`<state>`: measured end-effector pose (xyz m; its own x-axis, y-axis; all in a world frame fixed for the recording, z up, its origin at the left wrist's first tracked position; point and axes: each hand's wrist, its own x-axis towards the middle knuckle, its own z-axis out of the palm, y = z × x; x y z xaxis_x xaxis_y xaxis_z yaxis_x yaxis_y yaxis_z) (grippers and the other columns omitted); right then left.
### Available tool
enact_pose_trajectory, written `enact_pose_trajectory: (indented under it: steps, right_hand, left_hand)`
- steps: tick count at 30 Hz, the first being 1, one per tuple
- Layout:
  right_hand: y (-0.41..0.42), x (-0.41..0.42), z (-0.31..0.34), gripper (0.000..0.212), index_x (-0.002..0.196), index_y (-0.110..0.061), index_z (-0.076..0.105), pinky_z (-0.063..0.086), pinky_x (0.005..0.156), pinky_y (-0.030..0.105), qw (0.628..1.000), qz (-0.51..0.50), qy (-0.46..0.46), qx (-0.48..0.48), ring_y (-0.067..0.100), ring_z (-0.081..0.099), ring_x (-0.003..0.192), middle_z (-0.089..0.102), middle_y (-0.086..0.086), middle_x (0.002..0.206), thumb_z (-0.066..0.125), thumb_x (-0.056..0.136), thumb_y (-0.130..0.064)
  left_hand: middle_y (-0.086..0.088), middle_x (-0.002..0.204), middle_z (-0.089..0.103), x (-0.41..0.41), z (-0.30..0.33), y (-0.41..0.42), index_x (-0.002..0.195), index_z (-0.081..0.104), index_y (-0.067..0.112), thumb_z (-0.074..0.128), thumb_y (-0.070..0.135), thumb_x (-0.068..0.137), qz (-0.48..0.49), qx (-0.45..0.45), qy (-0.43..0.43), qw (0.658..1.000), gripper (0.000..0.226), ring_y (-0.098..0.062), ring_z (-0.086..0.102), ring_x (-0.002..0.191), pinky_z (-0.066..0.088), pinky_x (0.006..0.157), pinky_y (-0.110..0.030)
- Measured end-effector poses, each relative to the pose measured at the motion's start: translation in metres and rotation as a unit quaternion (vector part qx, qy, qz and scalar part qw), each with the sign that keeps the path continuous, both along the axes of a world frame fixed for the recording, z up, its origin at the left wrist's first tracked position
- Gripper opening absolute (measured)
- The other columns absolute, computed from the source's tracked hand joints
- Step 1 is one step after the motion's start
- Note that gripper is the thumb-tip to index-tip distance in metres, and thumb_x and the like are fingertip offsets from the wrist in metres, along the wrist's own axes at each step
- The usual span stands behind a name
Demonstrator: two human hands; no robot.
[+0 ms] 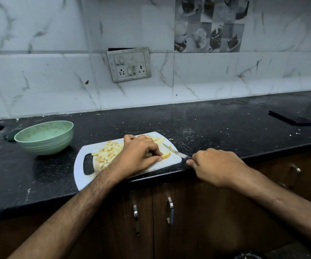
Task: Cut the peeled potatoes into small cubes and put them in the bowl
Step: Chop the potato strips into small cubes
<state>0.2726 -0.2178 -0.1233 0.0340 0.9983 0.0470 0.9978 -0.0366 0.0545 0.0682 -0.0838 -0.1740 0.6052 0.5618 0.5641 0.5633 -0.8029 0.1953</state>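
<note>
Head view: a white cutting board (87, 176) is laid on a black speckled countertop (216, 124), its slotted handle end turned toward the left. A heap of small potato cubes (108, 152) is seen on the left half of the board, just beside the left hand (137, 156). The left hand is placed palm down on the board, and a pale potato piece (166, 155) is pinched at its end between thumb and fingertips. More uncut potato strips (159, 140) are lying at the far edge of the board, partly hidden behind the left hand. A knife (176, 151) is held in the right hand (216, 166), the fingers being closed round the handle, which is hidden inside the fist; the blade is angled up and left over the board's right edge, its tip just beside the held piece. Whether the blade is touching the board cannot be told. A light green bowl (45, 137) is set on the countertop to the left of the board, apart from it; no cubes are visible inside. A flat dark object (290, 119) is noted far right on the countertop. A switch panel (128, 64) is mounted on the tiled wall behind
</note>
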Motion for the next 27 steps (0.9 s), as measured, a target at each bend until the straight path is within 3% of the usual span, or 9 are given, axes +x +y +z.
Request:
enact_pose_trajectory:
  steps: [7, 16, 21, 27]
  right_hand:
    - [-0.011, 0.004, 0.003, 0.035, 0.081, -0.027, 0.044, 0.040, 0.072, 0.037, 1.000, 0.014, -0.012, -0.016, 0.026, 0.063, 0.099, 0.065, 0.001, 0.105, 0.030, 0.103, -0.050]
    - [0.011, -0.007, -0.008, 0.038, 0.105, -0.025, 0.057, 0.042, 0.078, 0.040, 1.000, 0.018, 0.000, 0.005, 0.029, 0.062, 0.105, 0.065, 0.005, 0.115, 0.028, 0.104, -0.049]
    - [-0.002, 0.002, 0.006, 0.034, 0.085, -0.028, 0.047, 0.041, 0.076, 0.039, 1.000, 0.029, -0.007, -0.007, 0.028, 0.062, 0.104, 0.066, 0.003, 0.110, 0.030, 0.103, -0.052]
    - [-0.006, -0.011, -0.007, 0.032, 0.094, -0.025, 0.052, 0.040, 0.076, 0.038, 1.000, 0.027, -0.015, 0.002, 0.029, 0.062, 0.103, 0.065, 0.005, 0.111, 0.030, 0.104, -0.046]
  left_hand:
    - [0.019, 0.088, 0.067, -0.001, -0.003, 0.001, 0.083, 0.073, 0.031, 0.079, 0.039, 0.085, -0.005, 0.003, -0.010, 1.000, 0.010, 0.000, 0.053, 0.099, 0.014, 0.085, -0.030]
    - [0.023, 0.085, 0.065, -0.002, -0.002, -0.002, 0.085, 0.075, 0.032, 0.078, 0.041, 0.085, -0.003, 0.013, -0.011, 1.000, 0.009, 0.002, 0.051, 0.098, 0.013, 0.086, -0.029]
    - [0.021, 0.084, 0.067, -0.002, -0.002, -0.001, 0.081, 0.073, 0.030, 0.080, 0.040, 0.084, -0.002, 0.014, -0.020, 1.000, 0.012, 0.001, 0.053, 0.096, 0.014, 0.086, -0.029]
    - [0.021, 0.084, 0.067, -0.002, -0.002, 0.000, 0.080, 0.074, 0.030, 0.081, 0.038, 0.083, -0.006, 0.016, -0.009, 1.000, 0.011, 0.000, 0.054, 0.096, 0.013, 0.084, -0.029]
